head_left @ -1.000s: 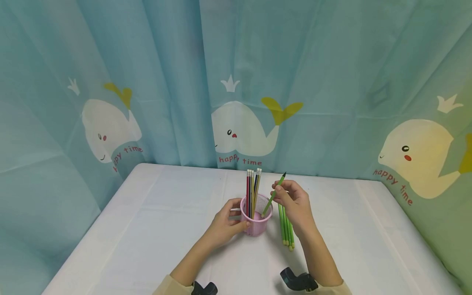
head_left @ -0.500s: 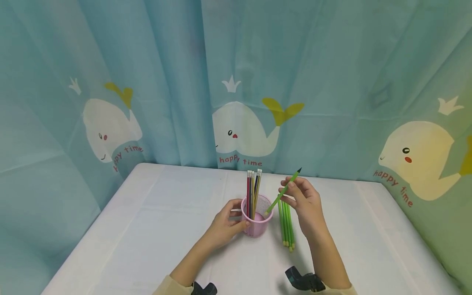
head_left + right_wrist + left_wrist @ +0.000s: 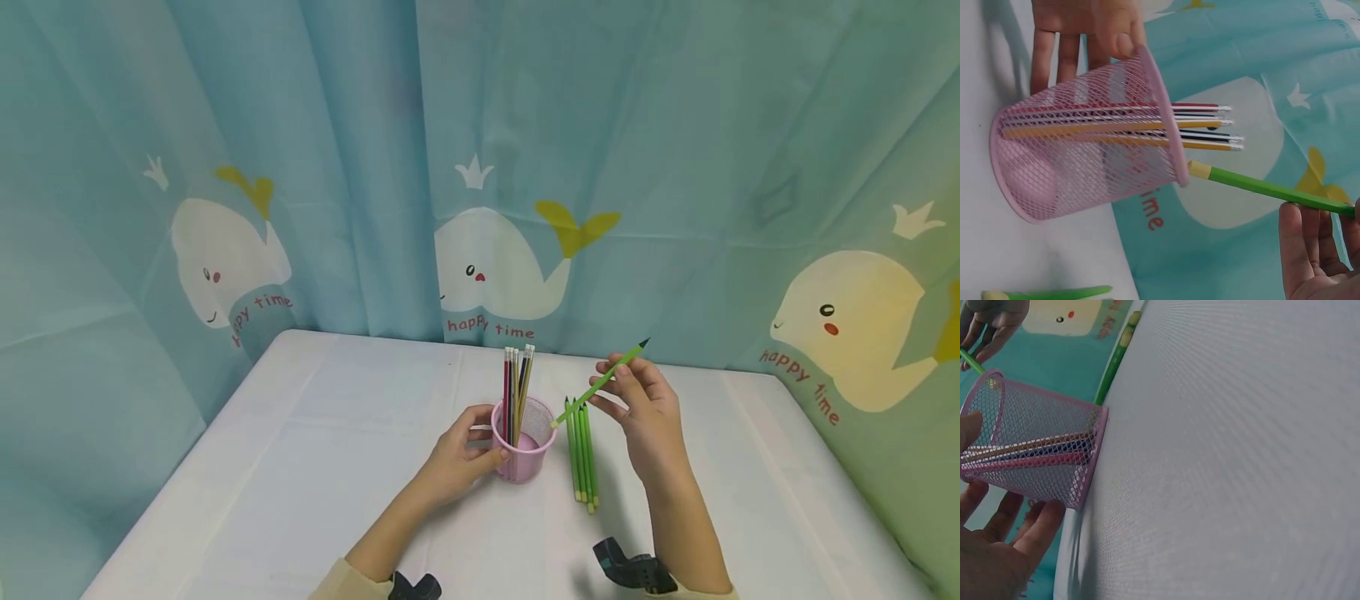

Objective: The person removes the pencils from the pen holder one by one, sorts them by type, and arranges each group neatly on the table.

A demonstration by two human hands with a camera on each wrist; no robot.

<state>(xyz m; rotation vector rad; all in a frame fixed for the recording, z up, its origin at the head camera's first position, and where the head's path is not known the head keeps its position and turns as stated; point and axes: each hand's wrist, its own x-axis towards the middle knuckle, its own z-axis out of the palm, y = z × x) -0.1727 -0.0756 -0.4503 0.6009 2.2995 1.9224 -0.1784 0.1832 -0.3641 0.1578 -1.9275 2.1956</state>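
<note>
A pink mesh pencil cup (image 3: 519,467) stands upright on the table, with several pencils (image 3: 1207,125) of red, dark and yellow leaning inside it. My left hand (image 3: 459,454) holds the cup from its left side, thumb near the rim and fingers behind. Between thumb and fingers, my right hand (image 3: 647,410) pinches a green pencil (image 3: 603,380) to the right of the cup. That pencil slants, its dark point up to the right and its pale end close to the cup's rim. Several green pencils (image 3: 581,454) lie side by side on the table below it.
A white cloth covers the table (image 3: 360,417). Behind it hangs a blue-green curtain (image 3: 360,208) printed with whales. Dark wrist devices (image 3: 633,571) sit on both forearms near the front.
My right hand has moved right with the green pencil, which tilts further over. Its pale end has come from inside the cup out to the rim. My left hand keeps its place.
</note>
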